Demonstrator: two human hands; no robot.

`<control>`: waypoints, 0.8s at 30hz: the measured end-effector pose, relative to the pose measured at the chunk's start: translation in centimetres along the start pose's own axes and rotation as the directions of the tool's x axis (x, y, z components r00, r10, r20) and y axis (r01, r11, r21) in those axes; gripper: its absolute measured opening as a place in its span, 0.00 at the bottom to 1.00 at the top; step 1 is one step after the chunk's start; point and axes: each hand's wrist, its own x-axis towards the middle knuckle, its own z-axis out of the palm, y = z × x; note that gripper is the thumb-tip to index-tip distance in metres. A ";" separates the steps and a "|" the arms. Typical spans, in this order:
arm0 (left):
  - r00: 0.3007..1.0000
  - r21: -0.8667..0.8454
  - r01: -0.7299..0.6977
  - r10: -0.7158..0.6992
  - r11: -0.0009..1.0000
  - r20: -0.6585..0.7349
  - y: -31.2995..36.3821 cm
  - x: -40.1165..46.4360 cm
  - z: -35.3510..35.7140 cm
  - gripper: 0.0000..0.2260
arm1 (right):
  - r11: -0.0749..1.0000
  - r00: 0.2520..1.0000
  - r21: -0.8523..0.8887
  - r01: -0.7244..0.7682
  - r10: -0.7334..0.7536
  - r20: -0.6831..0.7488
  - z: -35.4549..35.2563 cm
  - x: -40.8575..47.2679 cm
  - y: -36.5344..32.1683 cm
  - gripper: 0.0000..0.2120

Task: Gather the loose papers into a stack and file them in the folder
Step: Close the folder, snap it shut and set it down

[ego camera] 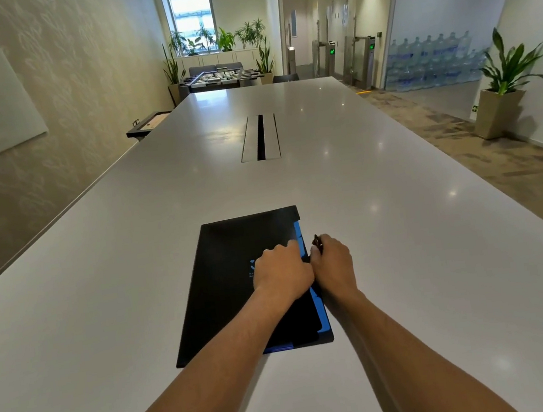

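Both hands together at closed black folder [228, 280] on worktop [403, 223]: left hand [280, 273] presses cover, right hand [334, 261] clamped on small dark clasp [316, 244]; fasten squarely, cover held flat.

The folder [224, 281] lies flat and closed on the white table — black cover, blue edging showing along its right side and bottom corner.

Long white table [382, 191] fills the centre; foosball table [220, 77] top centre, water bottles [430, 60] upper right, potted plant [505, 78] beside them.
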 end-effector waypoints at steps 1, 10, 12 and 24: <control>1.000 0.041 -0.009 0.009 0.999 -0.015 0.0 -0.1 0.4 0.12 | 1.000 1.000 0.027 0.001 -0.001 -0.020 0.0 -0.1 0.3 0.07; 0.978 -0.019 -0.119 0.114 0.993 -0.173 -2.1 -0.8 3.6 0.14 | 0.991 0.994 0.087 0.103 -0.105 0.009 0.1 -0.9 1.1 0.15; 0.982 -0.221 -0.088 0.047 0.971 -0.185 -3.0 -0.7 3.6 0.08 | 0.985 0.985 0.027 0.171 -0.171 0.029 0.3 -1.3 1.3 0.14; 0.972 -0.264 -0.156 0.101 0.952 -0.210 -3.1 -0.8 4.4 0.12 | 0.900 0.940 -0.270 0.341 -0.326 0.100 0.5 -1.8 1.3 0.14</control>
